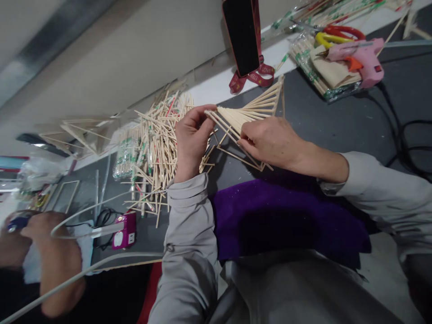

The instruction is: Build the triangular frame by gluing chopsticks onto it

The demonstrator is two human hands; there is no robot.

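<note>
Both my hands are on a frame of thin wooden sticks point(254, 107), with a fan of sticks laid side by side across its top. My left hand point(193, 132) pinches the frame's left corner between thumb and fingers. Over the near side of the fan, my right hand point(273, 140) has its fingers closed on the sticks; which stick they grip is partly hidden. The frame's lower bars reach down to the dark table near a purple cloth point(290, 216). Just left of my left hand lies a big pile of loose wooden sticks point(158, 139).
A pink glue gun point(366, 58) rests on packaged sticks at the right, beside red-and-yellow-handled pliers point(340, 36). A phone point(240, 36) with a red strap stands at the back. At left are a magenta box point(124, 230), cables and another person's arms point(56, 252).
</note>
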